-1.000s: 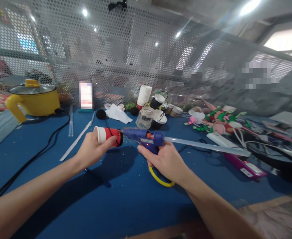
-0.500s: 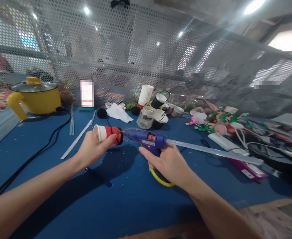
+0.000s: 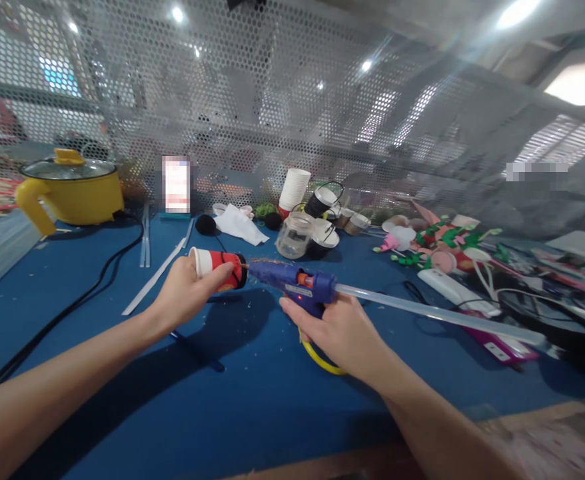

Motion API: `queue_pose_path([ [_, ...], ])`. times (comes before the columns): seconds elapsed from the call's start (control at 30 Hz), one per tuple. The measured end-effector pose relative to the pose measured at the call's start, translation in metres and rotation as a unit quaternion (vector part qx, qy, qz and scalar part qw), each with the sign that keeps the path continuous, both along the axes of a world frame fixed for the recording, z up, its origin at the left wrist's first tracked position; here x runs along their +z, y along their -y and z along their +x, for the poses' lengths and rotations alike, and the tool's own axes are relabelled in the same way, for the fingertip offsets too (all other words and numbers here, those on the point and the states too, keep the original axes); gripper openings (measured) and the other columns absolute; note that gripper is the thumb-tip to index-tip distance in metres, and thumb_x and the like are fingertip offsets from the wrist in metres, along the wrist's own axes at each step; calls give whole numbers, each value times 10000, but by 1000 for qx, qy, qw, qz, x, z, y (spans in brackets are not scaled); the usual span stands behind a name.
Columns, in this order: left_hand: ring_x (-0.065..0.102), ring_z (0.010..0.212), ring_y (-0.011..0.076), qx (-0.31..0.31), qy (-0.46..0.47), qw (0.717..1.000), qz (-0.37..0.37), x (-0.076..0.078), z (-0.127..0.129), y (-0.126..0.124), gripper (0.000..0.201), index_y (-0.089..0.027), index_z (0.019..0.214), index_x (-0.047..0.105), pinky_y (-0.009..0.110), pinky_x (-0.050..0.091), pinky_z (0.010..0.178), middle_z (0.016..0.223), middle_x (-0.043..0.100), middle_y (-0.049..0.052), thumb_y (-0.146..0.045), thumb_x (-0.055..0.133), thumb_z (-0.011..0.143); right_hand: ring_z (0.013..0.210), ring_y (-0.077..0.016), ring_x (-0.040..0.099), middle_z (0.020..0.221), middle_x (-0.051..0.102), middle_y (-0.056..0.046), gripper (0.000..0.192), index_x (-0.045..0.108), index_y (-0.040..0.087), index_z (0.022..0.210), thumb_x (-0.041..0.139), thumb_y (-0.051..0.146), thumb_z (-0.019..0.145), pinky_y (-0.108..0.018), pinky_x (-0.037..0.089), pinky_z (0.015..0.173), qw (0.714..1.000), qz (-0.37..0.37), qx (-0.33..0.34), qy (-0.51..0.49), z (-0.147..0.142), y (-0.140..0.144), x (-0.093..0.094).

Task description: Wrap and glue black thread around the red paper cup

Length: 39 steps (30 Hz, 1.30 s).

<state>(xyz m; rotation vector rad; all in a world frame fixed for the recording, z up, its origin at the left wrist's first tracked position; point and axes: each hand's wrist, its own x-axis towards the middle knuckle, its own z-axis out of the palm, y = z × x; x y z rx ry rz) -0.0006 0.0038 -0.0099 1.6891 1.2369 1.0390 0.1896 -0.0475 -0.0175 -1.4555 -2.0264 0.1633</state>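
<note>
My left hand (image 3: 185, 293) grips a small paper cup (image 3: 217, 267) wrapped in red, lying on its side with its black bottom facing right. My right hand (image 3: 340, 330) holds a blue hot glue gun (image 3: 292, 283) by the grip, its nozzle touching the cup's black bottom. A long clear glue stick (image 3: 437, 313) juts out of the gun's back toward the right. A yellow cord (image 3: 317, 357) loops below my right hand. Both hands hover just above the blue table (image 3: 252, 400).
A yellow electric pot (image 3: 70, 190) stands at the far left with a black cable (image 3: 72, 303) trailing from it. Stacked paper cups (image 3: 293, 190), a glass jar (image 3: 292, 237), black-and-white cups and felt craft pieces (image 3: 437, 243) crowd the back. Perforated metal screen (image 3: 272, 113) behind.
Both hands have stayed together with the nozzle on the cup's bottom. The gun's rear and the glue stick have tilted slightly downward to the right.
</note>
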Motion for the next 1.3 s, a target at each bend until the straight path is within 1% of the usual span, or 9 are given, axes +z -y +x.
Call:
queue_pose_path([
  [0.13,309,436,58,10,0,1000,-10,-1,0,0,269,-132,509,513,183,229,389,458,393,-43,-351,540,663,693,-228,603,710,648,-79,244,618,157,875,464,316,771,-343,460,626,999,40,-3,24,1,0,-5],
  [0.3,326,432,67,13,3,1000,-27,-2,1,-1,263,-121,556,551,196,243,400,456,405,-37,-355,527,673,704,-218,609,734,656,-82,264,613,129,908,471,307,774,-318,470,630,996,68,-10,54,1,1,-6],
  [0.43,302,418,59,26,-2,999,-32,-2,2,0,265,-122,541,535,195,225,386,447,394,-40,-354,533,670,606,-192,596,644,635,-67,257,630,142,835,434,302,791,-301,468,574,993,88,-2,82,2,2,-3],
  [0.57,305,417,56,28,-9,999,-35,1,3,1,255,-130,530,516,189,213,368,452,401,-37,-339,533,675,541,-191,570,579,607,-73,303,643,132,775,383,284,805,-317,458,552,983,122,32,135,3,2,-2],
  [0.77,213,329,30,47,-23,998,-37,4,4,4,339,-175,441,344,192,138,308,376,289,-75,-310,527,693,561,-180,568,587,604,-61,277,647,156,747,422,313,786,-301,453,560,992,90,-7,83,-1,3,-1],
  [0.97,204,302,24,55,-24,997,-41,3,4,5,340,-178,449,339,185,134,288,357,267,-88,-307,523,705,539,-162,560,555,590,-47,276,653,162,730,424,304,786,-283,444,551,994,77,-7,75,-3,4,0],
  [1.13,197,302,19,62,-20,996,-56,4,5,5,338,-174,452,340,176,133,289,355,263,-93,-293,528,707,545,-184,577,563,611,-67,300,654,132,765,402,290,801,-292,447,536,987,93,0,130,0,4,1],
  [1.23,203,299,18,68,-25,995,-71,6,6,6,347,-173,447,331,174,133,292,348,263,-93,-290,528,709,520,-206,580,552,621,-85,338,659,107,782,356,252,817,-305,446,501,974,117,35,192,2,3,2],
  [1.3,203,300,16,70,-25,994,-75,8,7,7,349,-171,447,334,173,131,295,350,270,-92,-292,529,709,516,-203,583,557,627,-85,337,658,112,784,350,244,821,-298,449,497,971,123,43,202,2,4,2],
])
